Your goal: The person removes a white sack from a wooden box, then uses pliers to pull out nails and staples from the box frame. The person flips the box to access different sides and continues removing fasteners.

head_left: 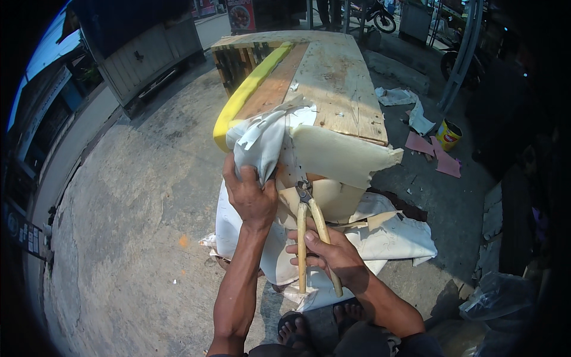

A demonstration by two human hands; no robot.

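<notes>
Pincers (310,229) in right hand (333,253), left hand (253,196) gripping white cover (262,140)

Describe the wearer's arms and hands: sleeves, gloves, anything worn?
Both hands are bare: no gloves, no rings or watch visible on the left hand or the right hand. Both forearms are uncovered up to the lower edge of the picture, with no sleeve in view. Fingers show short nails. No cables, straps or markings can be seen on either arm.
</notes>
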